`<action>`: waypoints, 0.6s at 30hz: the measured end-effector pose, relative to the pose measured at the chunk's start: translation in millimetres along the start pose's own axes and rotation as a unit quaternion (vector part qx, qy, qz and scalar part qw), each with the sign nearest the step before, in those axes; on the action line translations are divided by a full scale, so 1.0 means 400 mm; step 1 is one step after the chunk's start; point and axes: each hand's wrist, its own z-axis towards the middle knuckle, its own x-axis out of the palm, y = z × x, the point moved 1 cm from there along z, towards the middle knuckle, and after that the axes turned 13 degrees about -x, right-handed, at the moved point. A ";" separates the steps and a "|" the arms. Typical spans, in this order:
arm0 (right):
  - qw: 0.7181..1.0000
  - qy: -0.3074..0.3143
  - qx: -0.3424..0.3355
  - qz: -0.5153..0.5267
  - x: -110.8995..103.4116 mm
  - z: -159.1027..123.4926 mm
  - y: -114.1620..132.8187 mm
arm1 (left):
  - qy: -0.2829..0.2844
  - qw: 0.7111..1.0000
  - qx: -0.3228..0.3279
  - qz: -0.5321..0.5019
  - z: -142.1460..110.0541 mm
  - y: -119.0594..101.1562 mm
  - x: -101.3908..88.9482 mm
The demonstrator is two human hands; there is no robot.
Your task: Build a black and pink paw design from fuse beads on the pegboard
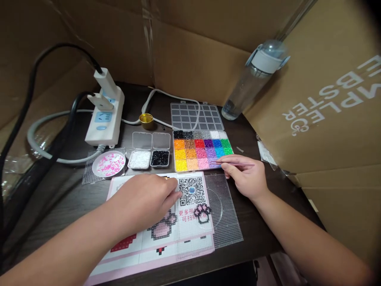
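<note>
Pink tweezers (238, 163), clamped in the grip of my right hand (246, 174), reach over the front edge of a bead organizer (197, 153) on the dark tabletop (73, 200), their tips above its purple and pink compartments. My left hand (151, 196) hovers over printed pattern sheets (125, 262); whether its grip holds anything, I cannot tell. Between my hands, a black-and-pink beaded paw (202, 213) lies beside a QR code. White and black bead boxes (150, 159) stand left of the organizer, a water bottle (250, 85) behind it.

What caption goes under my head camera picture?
Right hand holding pink tweezers over the colorful bead box, left hand near the printed paw.
</note>
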 end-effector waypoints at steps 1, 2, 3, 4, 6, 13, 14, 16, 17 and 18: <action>1.000 -0.001 -0.003 -0.005 0.005 0.001 0.002 | 0.003 1.000 0.000 0.002 0.000 -0.001 -0.001; 1.000 -0.003 -0.004 -0.008 0.009 0.001 0.003 | 0.007 1.000 -0.001 0.005 0.000 -0.001 -0.001; 1.000 -0.007 -0.001 -0.011 0.012 0.001 0.003 | 0.011 1.000 -0.002 0.010 0.001 -0.002 -0.001; 1.000 -0.011 0.002 -0.014 0.014 0.002 0.002 | 0.015 1.000 -0.001 0.015 0.001 -0.002 -0.002; 1.000 -0.015 0.010 -0.019 0.016 0.003 0.000 | 0.020 1.000 0.000 0.024 0.001 -0.003 -0.003; 1.000 -0.008 0.021 -0.021 0.015 0.006 -0.002 | 0.024 0.999 -0.004 0.023 -0.001 -0.005 -0.002; 1.000 -0.004 0.023 -0.020 0.015 0.006 -0.002 | 0.022 0.999 -0.004 0.023 -0.001 -0.004 -0.001; 0.999 -0.002 0.028 -0.021 0.015 0.006 -0.002 | 0.022 1.000 -0.006 0.021 0.000 -0.003 0.002; 0.999 -0.003 0.031 -0.023 0.015 0.007 -0.001 | 0.022 1.000 -0.008 0.019 0.001 -0.002 0.003; 0.999 -0.004 0.032 -0.025 0.016 0.007 -0.001 | 0.021 1.000 -0.010 0.016 0.001 -0.002 0.004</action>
